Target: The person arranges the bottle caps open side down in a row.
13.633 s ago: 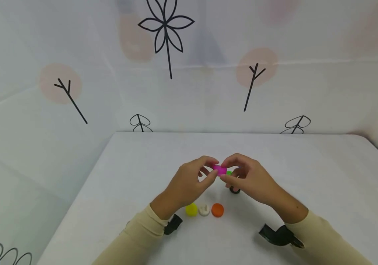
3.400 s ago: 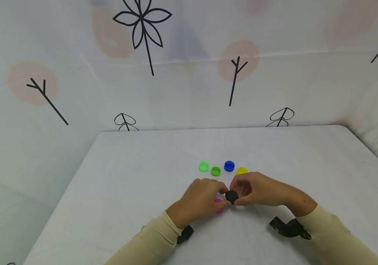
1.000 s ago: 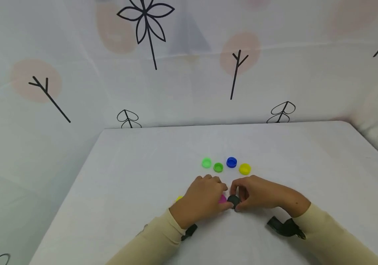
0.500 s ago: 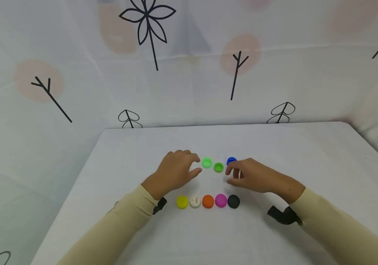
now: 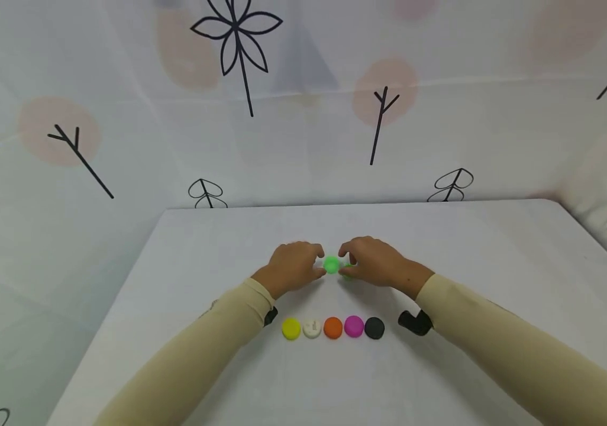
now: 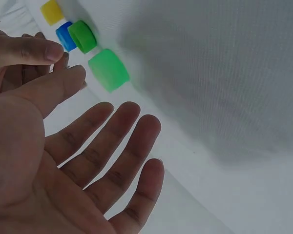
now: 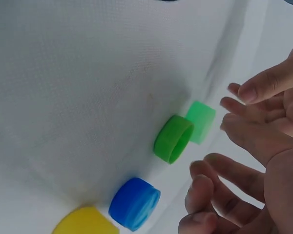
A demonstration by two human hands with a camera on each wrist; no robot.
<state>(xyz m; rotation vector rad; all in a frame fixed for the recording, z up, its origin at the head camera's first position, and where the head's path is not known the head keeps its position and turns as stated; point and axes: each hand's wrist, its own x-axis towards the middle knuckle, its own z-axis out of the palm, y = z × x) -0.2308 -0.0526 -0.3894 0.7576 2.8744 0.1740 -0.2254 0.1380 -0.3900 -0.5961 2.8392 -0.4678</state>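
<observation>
A light green bottle cap [image 5: 331, 264] lies on the white table between both hands. Beside it my left hand [image 5: 294, 266] holds nothing; its fingers are spread apart and clear of the cap in the left wrist view. My right hand [image 5: 375, 260] hovers over the other side, fingers loosely bent around nothing. A darker green cap [image 7: 173, 139], hollow side showing, sits next to the light green one, mostly covered by the right hand in the head view. Also hidden there are a blue cap [image 7: 134, 204] and a yellow cap [image 7: 85, 223], both visible in the right wrist view.
Nearer the front, a straight row of caps runs left to right: yellow [image 5: 291, 329], white [image 5: 312, 329], orange [image 5: 332, 328], magenta [image 5: 354, 326] and black [image 5: 374, 328]. A printed cloth [image 5: 303, 148] stands behind the table's far edge.
The black cap, earlier between both hands, now lies released at the row's right end. Both hands have since moved away to the light green cap, the right hand shifting left over the back caps.
</observation>
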